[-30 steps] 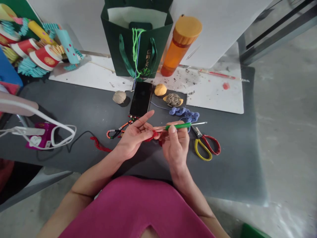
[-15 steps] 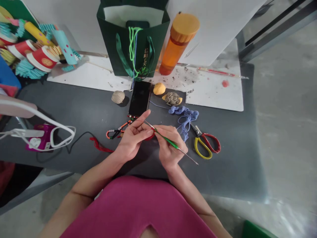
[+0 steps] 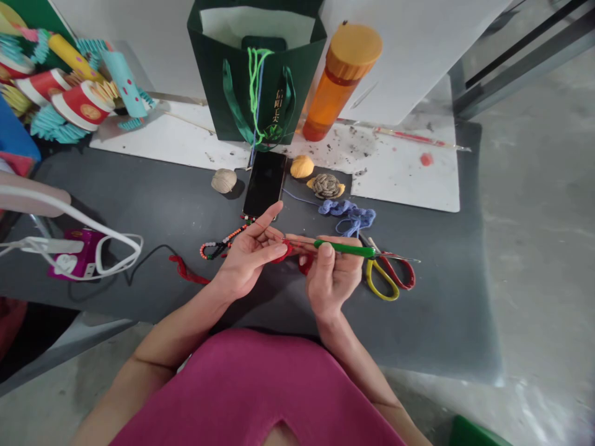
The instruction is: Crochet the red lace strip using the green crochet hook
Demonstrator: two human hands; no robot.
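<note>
While pinched between both hands above the dark tabletop [image 3: 139, 297], red crochet yarn [image 3: 289, 251]: a small, tight cluster of stitches, partly hidden by fingers. Left to right from there: loose red yarn tail [image 3: 186, 272] on the tabletop; beaded cord [image 3: 223, 243] just beside the left hand [image 3: 251, 254]. Left hand: forefinger raised apart, other fingers closed against the yarn. Dark green paper bag [image 3: 227, 105], upright, white lining [image 3: 255, 21] showing at the mouth, green and blue strands [image 3: 253, 80] hanging down its front. Right hand [image 3: 331, 275]: fingers together, clamped on a green-handled crochet hook [image 3: 344, 248], steel tip pointing right. Orange bottle [image 3: 332, 93], upright, lidded, just beside the bag. Red-and-yellow-handled scissors [image 3: 383, 279] past the right hand, near blue yarn [image 3: 348, 214].
</note>
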